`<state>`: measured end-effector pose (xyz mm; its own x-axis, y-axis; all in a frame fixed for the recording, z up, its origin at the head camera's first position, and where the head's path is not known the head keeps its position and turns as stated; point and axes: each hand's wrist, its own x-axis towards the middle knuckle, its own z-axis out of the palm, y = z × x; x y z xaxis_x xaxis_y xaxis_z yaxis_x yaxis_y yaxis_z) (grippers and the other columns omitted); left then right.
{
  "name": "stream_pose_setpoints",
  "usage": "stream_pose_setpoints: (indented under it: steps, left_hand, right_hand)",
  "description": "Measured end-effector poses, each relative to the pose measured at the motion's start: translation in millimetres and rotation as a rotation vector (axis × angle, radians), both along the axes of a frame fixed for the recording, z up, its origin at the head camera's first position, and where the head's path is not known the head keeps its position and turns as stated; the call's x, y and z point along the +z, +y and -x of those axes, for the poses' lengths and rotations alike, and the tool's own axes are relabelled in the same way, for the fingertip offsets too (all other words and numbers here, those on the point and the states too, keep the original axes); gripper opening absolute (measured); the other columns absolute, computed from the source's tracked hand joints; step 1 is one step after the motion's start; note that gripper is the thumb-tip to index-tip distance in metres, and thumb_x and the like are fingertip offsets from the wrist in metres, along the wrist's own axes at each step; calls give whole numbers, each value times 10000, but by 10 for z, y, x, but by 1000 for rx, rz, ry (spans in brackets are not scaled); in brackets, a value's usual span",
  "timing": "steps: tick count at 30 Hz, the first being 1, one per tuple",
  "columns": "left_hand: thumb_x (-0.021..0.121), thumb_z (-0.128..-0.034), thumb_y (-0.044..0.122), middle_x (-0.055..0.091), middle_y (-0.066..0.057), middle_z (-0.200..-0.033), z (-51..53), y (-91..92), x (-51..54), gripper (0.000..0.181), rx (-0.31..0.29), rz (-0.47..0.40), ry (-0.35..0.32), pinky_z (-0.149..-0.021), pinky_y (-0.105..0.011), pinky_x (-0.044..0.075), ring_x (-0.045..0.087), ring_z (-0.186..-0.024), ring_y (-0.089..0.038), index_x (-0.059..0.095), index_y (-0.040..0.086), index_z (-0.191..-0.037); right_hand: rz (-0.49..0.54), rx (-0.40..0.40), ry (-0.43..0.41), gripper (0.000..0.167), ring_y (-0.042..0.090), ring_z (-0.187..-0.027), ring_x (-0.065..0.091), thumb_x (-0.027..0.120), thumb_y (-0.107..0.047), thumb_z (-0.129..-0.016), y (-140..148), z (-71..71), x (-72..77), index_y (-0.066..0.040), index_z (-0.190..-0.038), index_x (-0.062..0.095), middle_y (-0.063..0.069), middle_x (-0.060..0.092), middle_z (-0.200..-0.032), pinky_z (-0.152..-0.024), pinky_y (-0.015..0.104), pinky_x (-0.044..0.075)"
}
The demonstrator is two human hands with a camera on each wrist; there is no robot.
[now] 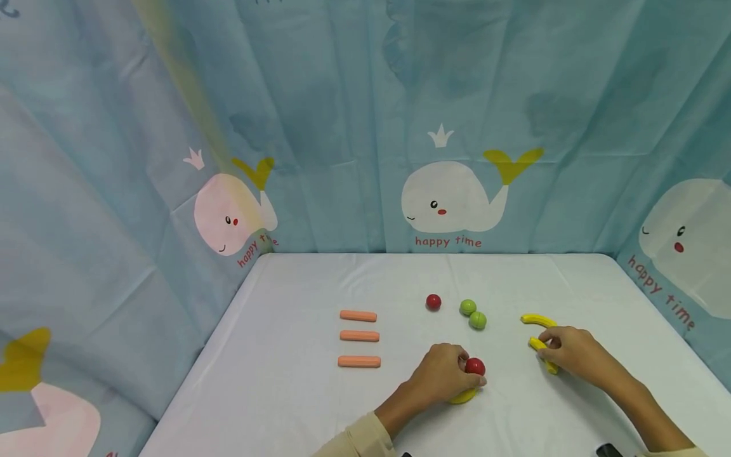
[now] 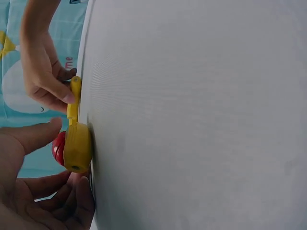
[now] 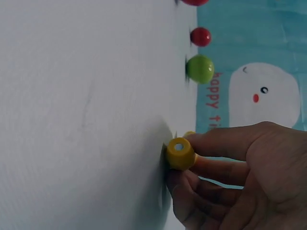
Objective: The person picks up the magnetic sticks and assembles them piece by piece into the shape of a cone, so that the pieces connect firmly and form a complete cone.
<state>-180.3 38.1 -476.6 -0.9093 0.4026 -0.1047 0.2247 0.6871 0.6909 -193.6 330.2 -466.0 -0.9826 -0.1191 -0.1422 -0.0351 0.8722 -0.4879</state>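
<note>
My left hand (image 1: pixel 445 374) curls its thumb and fingers round a shiny red ball (image 1: pixel 474 366); any small gap is hard to see. Just in front of that ball, a yellow toy banana (image 1: pixel 464 397) lies partly hidden under the hand. In the left wrist view this banana (image 2: pixel 78 147) covers much of the red ball (image 2: pixel 58 148). My right hand (image 1: pixel 577 355) pinches another toy banana (image 1: pixel 539 343) low over the white table. Its blunt end (image 3: pixel 180 153) faces the right wrist camera. A further banana (image 1: pixel 537 319) lies just beyond the right hand.
Three orange-pink sausages (image 1: pixel 359 336) lie in a column left of centre on the white table (image 1: pixel 285 393). Farther back are a second red ball (image 1: pixel 433 302) and two green balls (image 1: pixel 468 307), side by side. A blue whale-print curtain (image 1: pixel 342 190) hangs behind the table.
</note>
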Motion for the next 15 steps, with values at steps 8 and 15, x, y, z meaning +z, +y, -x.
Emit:
stream_pose_setpoints:
  steps: [8,15]
  left_hand:
    - [911,-851,201,580,119,-777,-4,-20,-33,250,-45,-38,46,-686,-171,447,508,-759,0,803,91,-1048]
    - [912,-848,163,628,156,-772,-19,-83,-58,241,-110,-68,102,-716,-141,452,523,-750,50,837,125,-1074]
  right_hand:
    - [69,-41,5,357,173,-752,594,736,-148,-918,-117,-24,18,99,-1172,695,50,699,-914,-597,303,501]
    - [133,-82,6,390,172,-721,602,738,-188,-953,-242,-42,25,66,-1241,671,49,706,-907,-582,311,508]
